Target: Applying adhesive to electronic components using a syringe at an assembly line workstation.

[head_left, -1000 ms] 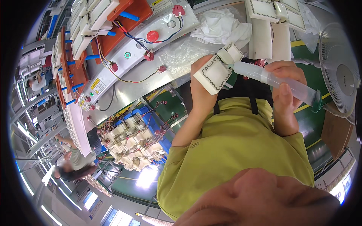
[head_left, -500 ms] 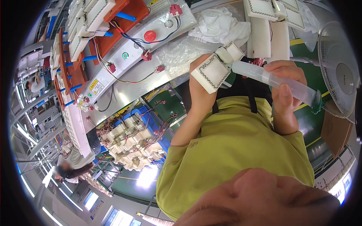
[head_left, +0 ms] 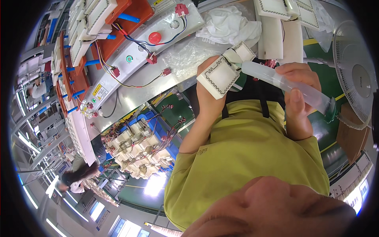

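My left hand (head_left: 208, 91) is closed around a white plastic housing (head_left: 219, 77) with a dark wavy bead along its faces. A smaller block (head_left: 243, 51) joins its upper end. In my right hand (head_left: 298, 87) lies a translucent dispensing syringe (head_left: 265, 76), with my fingers wrapped round its barrel. Its narrow end points at the joint between the two white blocks; whether it touches them I cannot tell. A green cap (head_left: 331, 110) closes the other end, and a pale hose leads off it to the right.
Left of my hands stands a metal machine (head_left: 134, 71) with a red button, orange fixtures and wired connectors. A white cloth (head_left: 227, 25) lies beyond, near more white housings (head_left: 272, 39). A fan (head_left: 357, 75) stands at right. Below left, a blue crate (head_left: 170, 149) holds several housings.
The white housing has shifted slightly left and turned a little in my left hand. The syringe has barely moved. A person in the left background has changed posture.
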The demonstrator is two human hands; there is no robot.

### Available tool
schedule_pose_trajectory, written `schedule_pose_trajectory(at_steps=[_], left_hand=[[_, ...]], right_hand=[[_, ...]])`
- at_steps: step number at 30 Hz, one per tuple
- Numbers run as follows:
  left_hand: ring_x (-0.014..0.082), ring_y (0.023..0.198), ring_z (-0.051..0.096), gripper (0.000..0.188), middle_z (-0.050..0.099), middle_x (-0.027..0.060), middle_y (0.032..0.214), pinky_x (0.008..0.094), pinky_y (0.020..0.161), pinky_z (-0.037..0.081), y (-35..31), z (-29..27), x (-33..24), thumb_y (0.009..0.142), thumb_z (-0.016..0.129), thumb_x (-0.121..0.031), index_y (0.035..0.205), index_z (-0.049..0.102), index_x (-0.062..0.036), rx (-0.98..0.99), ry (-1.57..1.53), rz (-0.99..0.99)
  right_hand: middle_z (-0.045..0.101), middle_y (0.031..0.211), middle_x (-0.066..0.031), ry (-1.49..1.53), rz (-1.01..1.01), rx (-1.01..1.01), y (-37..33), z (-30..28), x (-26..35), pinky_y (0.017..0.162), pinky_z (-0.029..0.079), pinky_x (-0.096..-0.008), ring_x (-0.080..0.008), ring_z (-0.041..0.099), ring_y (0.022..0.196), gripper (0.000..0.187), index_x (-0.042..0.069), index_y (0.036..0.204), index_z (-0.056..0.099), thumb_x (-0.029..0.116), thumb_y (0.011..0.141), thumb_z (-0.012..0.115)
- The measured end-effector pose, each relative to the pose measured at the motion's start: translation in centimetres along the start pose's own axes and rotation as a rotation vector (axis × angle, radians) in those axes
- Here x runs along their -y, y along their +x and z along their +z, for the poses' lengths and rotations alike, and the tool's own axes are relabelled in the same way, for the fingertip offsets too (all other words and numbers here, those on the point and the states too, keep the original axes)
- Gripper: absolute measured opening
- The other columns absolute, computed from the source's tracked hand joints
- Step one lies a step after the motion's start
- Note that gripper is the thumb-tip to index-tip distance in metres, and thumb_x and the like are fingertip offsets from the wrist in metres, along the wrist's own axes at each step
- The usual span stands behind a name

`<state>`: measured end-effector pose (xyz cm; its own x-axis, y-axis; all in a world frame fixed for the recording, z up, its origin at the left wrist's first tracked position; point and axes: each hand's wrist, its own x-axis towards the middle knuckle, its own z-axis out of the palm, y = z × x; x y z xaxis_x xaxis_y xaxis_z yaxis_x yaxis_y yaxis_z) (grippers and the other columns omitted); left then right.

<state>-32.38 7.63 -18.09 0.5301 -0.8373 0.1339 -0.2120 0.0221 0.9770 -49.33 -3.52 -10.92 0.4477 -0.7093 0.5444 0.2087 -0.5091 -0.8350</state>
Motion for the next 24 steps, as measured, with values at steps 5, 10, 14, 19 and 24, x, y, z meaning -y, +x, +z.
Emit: schedule_pose_trajectory(at_steps=[5,10,14,19,24], left_hand=[[0.0264,0.107,0.054,0.045,0.053,0.0148,0.116,0.0335,0.093,0.041,0.0,0.0,0.2,0.073,0.066,0.003,0.115,0.052,0.0015,-0.004,0.075,0.075],[0.025,0.105,0.054,0.042,0.054,0.0143,0.115,0.033,0.092,0.041,0.0,0.1,-0.3,0.074,0.066,0.002,0.114,0.054,0.0018,-0.028,0.061,0.049],[0.0229,0.103,0.055,0.038,0.056,0.0134,0.114,0.0325,0.09,0.043,0.1,0.2,-0.1,0.075,0.066,0.002,0.111,0.056,0.0025,-0.029,0.082,0.086],[0.0239,0.103,0.054,0.037,0.056,0.0136,0.114,0.0331,0.091,0.042,0.0,0.2,-0.2,0.075,0.066,0.002,0.111,0.057,0.0024,-0.039,0.077,0.08],[0.0259,0.105,0.054,0.041,0.054,0.0143,0.113,0.0328,0.092,0.041,0.0,0.1,0.0,0.074,0.066,0.001,0.114,0.053,0.0012,-0.025,0.084,0.091]], right_hand=[[0.064,0.087,-0.0203,-0.074,-0.05,0.04,-0.1,-0.5,0.4,0.069,0.048,-0.0334,-0.0265,0.061,0.077,0.022,-0.004,0.092,0.054,0.017,0.085,0.055],[0.065,0.086,-0.0198,-0.07,-0.036,0.035,-0.6,-0.8,0.7,0.067,0.048,-0.033,-0.0254,0.06,0.075,0.024,-0.003,0.09,0.054,0.02,0.085,0.054],[0.065,0.088,-0.0203,-0.019,-0.043,0.014,-0.9,-0.9,0.4,0.068,0.047,-0.0329,-0.0251,0.06,0.075,0.025,-0.003,0.092,0.053,0.02,0.085,0.055],[0.064,0.088,-0.0209,-0.086,-0.072,0.072,-0.5,-0.9,0.3,0.067,0.047,-0.0327,-0.0243,0.06,0.076,0.025,-0.003,0.093,0.053,0.02,0.084,0.054],[0.064,0.089,-0.0206,0.0,-0.056,0.053,-1.0,-1.2,0.2,0.067,0.047,-0.0326,-0.0243,0.06,0.075,0.023,-0.003,0.092,0.053,0.019,0.083,0.054]])
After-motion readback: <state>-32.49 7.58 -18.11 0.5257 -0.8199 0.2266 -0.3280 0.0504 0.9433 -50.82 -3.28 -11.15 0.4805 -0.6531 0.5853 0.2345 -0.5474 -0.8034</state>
